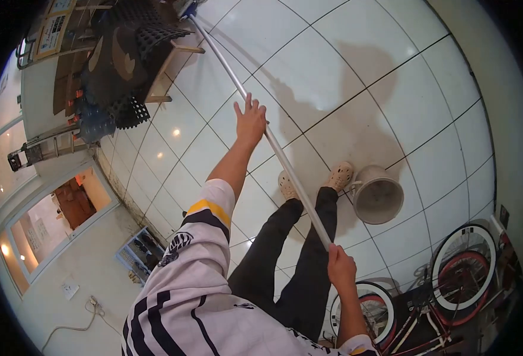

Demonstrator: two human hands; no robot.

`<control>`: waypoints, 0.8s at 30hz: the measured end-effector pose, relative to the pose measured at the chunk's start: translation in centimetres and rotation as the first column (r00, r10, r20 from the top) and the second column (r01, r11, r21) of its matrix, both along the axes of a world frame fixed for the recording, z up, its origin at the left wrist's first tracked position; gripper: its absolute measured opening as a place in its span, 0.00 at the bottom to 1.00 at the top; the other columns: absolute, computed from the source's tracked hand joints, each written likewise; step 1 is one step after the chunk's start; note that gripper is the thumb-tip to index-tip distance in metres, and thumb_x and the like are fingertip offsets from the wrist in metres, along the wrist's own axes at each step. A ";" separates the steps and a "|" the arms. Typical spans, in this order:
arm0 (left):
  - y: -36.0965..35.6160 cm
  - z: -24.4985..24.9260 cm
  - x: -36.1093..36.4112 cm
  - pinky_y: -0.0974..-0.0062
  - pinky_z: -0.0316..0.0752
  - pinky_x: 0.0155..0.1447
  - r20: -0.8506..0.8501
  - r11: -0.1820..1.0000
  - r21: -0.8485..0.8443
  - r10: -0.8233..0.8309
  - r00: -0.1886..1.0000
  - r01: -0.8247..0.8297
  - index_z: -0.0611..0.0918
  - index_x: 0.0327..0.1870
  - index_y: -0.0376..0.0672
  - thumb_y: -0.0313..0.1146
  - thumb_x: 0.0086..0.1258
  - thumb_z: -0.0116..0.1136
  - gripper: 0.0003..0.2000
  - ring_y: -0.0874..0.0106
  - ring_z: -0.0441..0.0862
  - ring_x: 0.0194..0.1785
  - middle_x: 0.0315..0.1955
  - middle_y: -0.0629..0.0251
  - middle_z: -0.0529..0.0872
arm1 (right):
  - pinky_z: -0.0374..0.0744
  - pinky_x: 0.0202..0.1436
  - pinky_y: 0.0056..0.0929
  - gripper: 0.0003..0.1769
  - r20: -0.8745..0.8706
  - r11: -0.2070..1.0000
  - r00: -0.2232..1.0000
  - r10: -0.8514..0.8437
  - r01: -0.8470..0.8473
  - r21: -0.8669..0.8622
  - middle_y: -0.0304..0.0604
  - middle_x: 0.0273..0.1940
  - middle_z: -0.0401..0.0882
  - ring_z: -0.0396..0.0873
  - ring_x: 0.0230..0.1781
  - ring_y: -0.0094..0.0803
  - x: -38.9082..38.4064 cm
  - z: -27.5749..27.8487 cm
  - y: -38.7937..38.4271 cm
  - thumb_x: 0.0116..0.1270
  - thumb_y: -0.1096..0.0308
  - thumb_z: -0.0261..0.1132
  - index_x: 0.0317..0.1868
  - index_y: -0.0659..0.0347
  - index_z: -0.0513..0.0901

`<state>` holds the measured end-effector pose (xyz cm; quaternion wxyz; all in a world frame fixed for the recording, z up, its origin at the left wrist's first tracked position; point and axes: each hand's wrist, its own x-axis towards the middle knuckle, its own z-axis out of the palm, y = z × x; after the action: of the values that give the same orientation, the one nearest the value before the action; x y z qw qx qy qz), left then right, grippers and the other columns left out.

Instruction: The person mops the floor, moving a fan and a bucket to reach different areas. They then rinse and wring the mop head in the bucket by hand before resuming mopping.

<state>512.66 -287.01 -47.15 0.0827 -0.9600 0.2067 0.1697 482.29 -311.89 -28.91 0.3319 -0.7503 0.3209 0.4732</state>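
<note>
A long silver pole with a blue head [300,184] runs diagonally across the view, from the far floor to near my right hip. Its blue end is at the top edge and partly cut off. My right hand [341,266] is closed round the near end of the pole, thumb on top. Farther up, my left hand [251,121] is stretched out with the pole against its palm, some fingers spread and the grip loose. Both my feet, in beige clogs, stand on the tiles beneath the pole.
A grey-beige bucket [378,196] is tipped toward me right of my feet. Bicycles [463,267] with white and red rims stand at lower right. Dark perforated mats hang over a wooden bench [172,59] at upper left. White tiled floor [214,160] extends ahead; a wall runs along the right.
</note>
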 end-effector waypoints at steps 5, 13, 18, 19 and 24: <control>-14.5 1.7 -12.1 0.46 0.59 0.55 -0.263 0.911 -0.407 -0.180 0.948 0.060 0.82 0.27 0.42 0.40 0.50 0.57 0.11 0.63 0.78 0.34 0.25 0.60 0.80 | 0.73 0.36 0.25 0.15 -0.002 0.900 0.944 -0.331 0.315 -0.301 0.48 0.30 0.81 0.77 0.30 0.26 -10.3 13.1 -17.0 0.58 0.61 0.62 0.39 0.66 0.81; -41.0 43.2 -20.7 0.61 0.68 0.38 -0.304 0.460 -0.887 -0.528 0.793 -0.034 0.82 0.22 0.50 0.40 0.54 0.55 0.08 0.65 0.80 0.29 0.20 0.64 0.81 | 0.74 0.36 0.28 0.12 0.664 0.175 0.747 0.028 0.650 -0.739 0.41 0.26 0.77 0.75 0.29 0.30 -18.7 62.7 -42.5 0.58 0.63 0.60 0.34 0.64 0.79; -38.9 45.9 -16.3 0.63 0.65 0.39 -0.330 0.375 -0.905 -0.315 0.890 -0.203 0.84 0.28 0.53 0.37 0.54 0.53 0.06 0.65 0.80 0.34 0.26 0.66 0.83 | 0.75 0.37 0.31 0.10 0.975 0.490 0.032 0.218 0.861 -0.138 0.41 0.26 0.76 0.75 0.29 0.32 -5.4 71.9 -44.6 0.59 0.62 0.59 0.33 0.61 0.77; -37.1 45.2 -14.9 0.62 0.65 0.40 -0.332 0.318 -0.915 -0.241 0.912 -0.249 0.84 0.28 0.53 0.36 0.55 0.52 0.07 0.66 0.80 0.35 0.27 0.67 0.83 | 0.75 0.37 0.31 0.10 0.979 0.597 -0.098 0.180 0.802 -0.029 0.41 0.26 0.76 0.75 0.29 0.33 -2.2 71.8 -44.4 0.59 0.62 0.59 0.33 0.60 0.77; -21.0 39.8 -9.8 0.58 0.64 0.44 -0.379 0.280 -0.873 0.124 0.917 -0.399 0.84 0.31 0.58 0.35 0.57 0.50 0.09 0.65 0.79 0.37 0.27 0.67 0.82 | 0.74 0.35 0.30 0.14 0.951 0.697 -0.260 -0.165 0.652 0.299 0.40 0.30 0.72 0.71 0.30 0.33 18.0 61.3 -30.5 0.63 0.57 0.51 0.39 0.59 0.72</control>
<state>502.91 -307.99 -7.32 -0.5410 -0.8211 0.1127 0.1433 500.30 -342.37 32.40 0.4600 -0.7196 0.2942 -0.4291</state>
